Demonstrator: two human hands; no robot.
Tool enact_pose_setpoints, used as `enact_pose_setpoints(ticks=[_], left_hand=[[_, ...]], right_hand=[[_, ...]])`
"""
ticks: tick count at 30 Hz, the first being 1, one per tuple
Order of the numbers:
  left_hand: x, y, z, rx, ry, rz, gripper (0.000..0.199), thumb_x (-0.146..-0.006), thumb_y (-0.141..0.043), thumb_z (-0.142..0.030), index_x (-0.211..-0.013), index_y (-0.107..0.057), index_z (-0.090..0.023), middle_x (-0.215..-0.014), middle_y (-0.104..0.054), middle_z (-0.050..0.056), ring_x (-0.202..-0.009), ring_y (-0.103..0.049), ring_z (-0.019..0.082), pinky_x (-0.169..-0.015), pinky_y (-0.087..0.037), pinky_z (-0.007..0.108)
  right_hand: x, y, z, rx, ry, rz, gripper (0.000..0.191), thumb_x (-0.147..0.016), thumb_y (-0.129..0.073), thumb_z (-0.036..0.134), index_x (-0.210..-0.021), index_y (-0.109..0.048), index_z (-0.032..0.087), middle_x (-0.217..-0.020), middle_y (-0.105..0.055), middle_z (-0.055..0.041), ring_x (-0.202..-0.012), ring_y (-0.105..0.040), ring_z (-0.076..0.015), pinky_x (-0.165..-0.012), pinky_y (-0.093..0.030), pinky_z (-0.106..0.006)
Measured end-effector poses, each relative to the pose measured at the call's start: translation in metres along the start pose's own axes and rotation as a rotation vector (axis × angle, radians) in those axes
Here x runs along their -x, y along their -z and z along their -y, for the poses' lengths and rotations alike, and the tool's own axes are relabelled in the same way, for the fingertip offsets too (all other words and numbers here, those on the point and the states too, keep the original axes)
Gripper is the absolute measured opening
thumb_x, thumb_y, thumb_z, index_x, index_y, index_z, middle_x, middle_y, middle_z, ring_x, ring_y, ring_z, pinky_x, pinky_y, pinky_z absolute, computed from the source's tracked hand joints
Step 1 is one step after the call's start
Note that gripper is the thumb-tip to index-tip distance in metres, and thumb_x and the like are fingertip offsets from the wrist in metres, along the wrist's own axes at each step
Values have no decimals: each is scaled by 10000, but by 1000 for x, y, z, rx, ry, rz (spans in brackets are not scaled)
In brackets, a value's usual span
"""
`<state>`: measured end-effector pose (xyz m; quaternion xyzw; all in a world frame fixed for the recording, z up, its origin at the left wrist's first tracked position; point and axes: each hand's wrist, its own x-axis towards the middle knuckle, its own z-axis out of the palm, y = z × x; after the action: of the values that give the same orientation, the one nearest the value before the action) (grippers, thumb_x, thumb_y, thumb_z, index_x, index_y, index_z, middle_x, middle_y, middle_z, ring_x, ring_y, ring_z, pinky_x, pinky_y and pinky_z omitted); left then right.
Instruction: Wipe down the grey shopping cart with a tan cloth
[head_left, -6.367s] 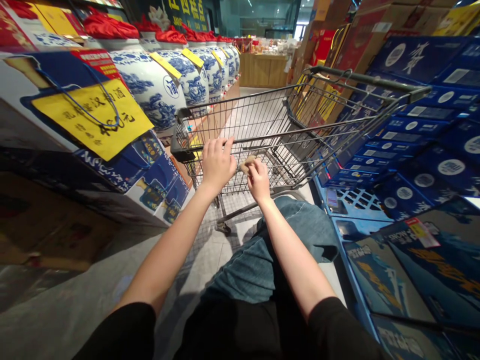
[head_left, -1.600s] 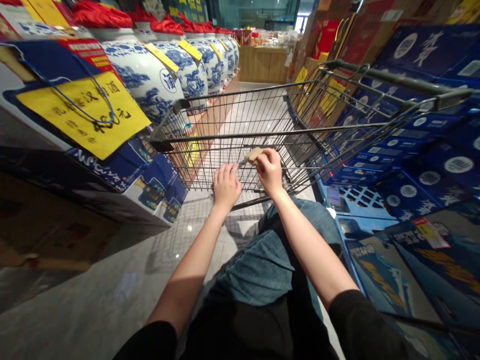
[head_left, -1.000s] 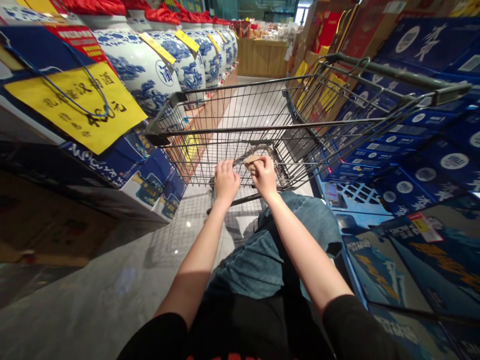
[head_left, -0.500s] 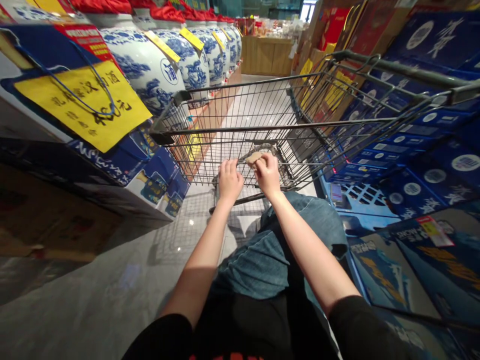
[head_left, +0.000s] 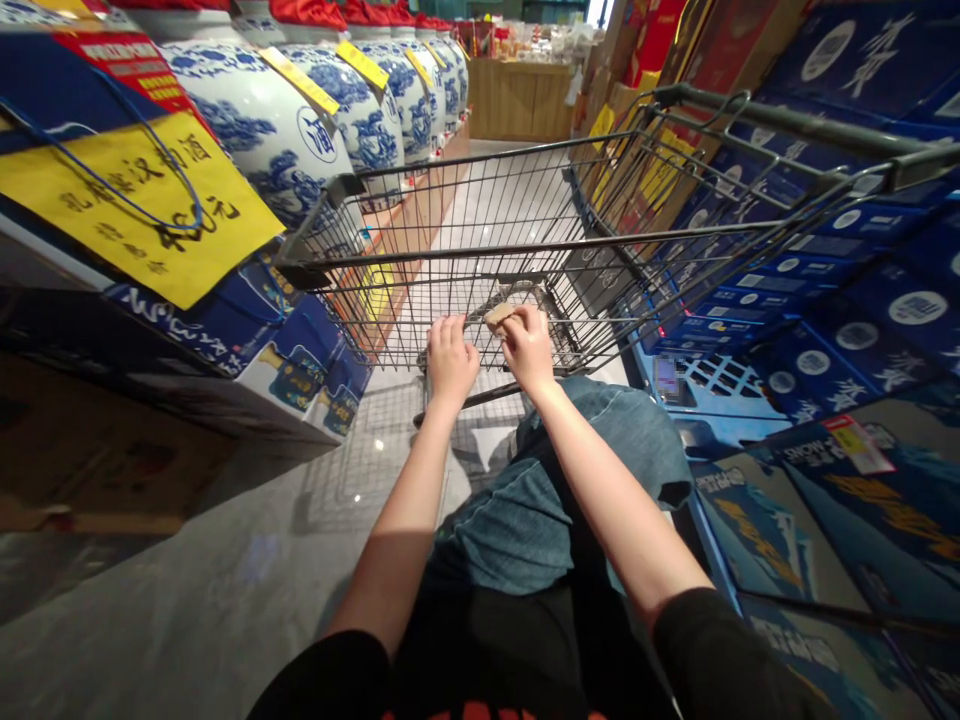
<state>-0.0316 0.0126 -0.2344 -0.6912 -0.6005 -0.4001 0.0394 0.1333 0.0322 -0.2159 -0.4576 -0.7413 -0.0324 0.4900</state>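
Observation:
Across the middle of the head view stands a dark wire shopping cart (head_left: 480, 252), side-on to me. My left hand (head_left: 452, 358) is at the lower part of its near side, fingers curled at the wires and thumb apart; the fingertips are partly hidden. Just to the right, my right hand (head_left: 529, 345) is closed on a crumpled tan cloth (head_left: 500, 316), holding it against the cart's lower wires. My denim-covered knee (head_left: 630, 430) is bent close below the right hand.
Left are blue-and-white porcelain jars (head_left: 251, 125) with red covers, and a blue gift box bearing a yellow price sign (head_left: 142, 205). Stacked blue boxes (head_left: 855, 340) and a blue plastic crate (head_left: 724, 400) line the right. A wooden counter (head_left: 517, 98) stands at the far end.
The view has shifted slightly, so the jars and price sign sit further left. Both hands stay low on the cart, and the cloth is still in my right hand.

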Motion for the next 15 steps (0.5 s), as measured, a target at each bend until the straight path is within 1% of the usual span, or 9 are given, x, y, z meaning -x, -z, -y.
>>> enact_pose_setpoints(ticks=[2,3,7,8,10,13,15], left_hand=[[0,-1,-1,1,18,-12,495,-925,-483,-169,-1408,-574,-110,-1439,-619,183,-1458,-468,338,-1283,-343,521],[0,-1,-2,2,21,-14,495,-925,-482,-166,-1407,-575,-110,-1438,-619,183,-1460,-465,339,-1282,-344,523],[1,0,-1,5,4,-2,502,-928,-478,-156,-1421,-568,-119,-1444,-621,171,-1468,-463,331,-1288,-337,524],[2,0,-1,2,0,4,504,-929,-478,-155,-1423,-567,-115,-1447,-620,172,-1468,-464,330,-1291,-334,523],[2,1,0,-4,-4,13,506,-930,-479,-154,-1427,-564,-111,-1454,-616,178,-1470,-464,331,-1294,-327,528],[1,1,-1,-5,6,11,506,-929,-480,-153,-1426,-566,-112,-1455,-614,184,-1471,-465,332,-1292,-331,534],[1,1,-1,-13,11,5,503,-929,-480,-157,-1422,-568,-102,-1451,-616,187,-1467,-470,335,-1290,-336,528]], right_hand=[[3,0,5,-2,-22,50,253,-854,-547,75,-991,-710,211,-1184,-598,-130,-1101,-540,-278,-1000,-531,-460],[1,2,5,-11,-31,41,252,-856,-551,78,-997,-709,214,-1188,-595,-129,-1107,-544,-280,-1006,-529,-465],[-11,13,0,-71,-43,-92,315,-864,-534,70,-1082,-690,234,-1307,-543,-126,-1244,-526,-299,-1108,-465,-512],[-13,14,-2,-78,-47,-108,319,-864,-528,65,-1082,-688,235,-1323,-535,-127,-1264,-516,-303,-1123,-452,-521],[-11,11,-4,-75,-44,-75,295,-859,-525,63,-1040,-694,224,-1299,-547,-132,-1235,-521,-300,-1102,-466,-518],[-2,4,-1,-41,-19,48,246,-837,-549,68,-967,-708,202,-1209,-586,-140,-1120,-543,-282,-1010,-522,-471],[0,3,1,-17,-8,71,232,-834,-558,77,-957,-713,199,-1172,-599,-137,-1078,-548,-273,-967,-542,-447]])
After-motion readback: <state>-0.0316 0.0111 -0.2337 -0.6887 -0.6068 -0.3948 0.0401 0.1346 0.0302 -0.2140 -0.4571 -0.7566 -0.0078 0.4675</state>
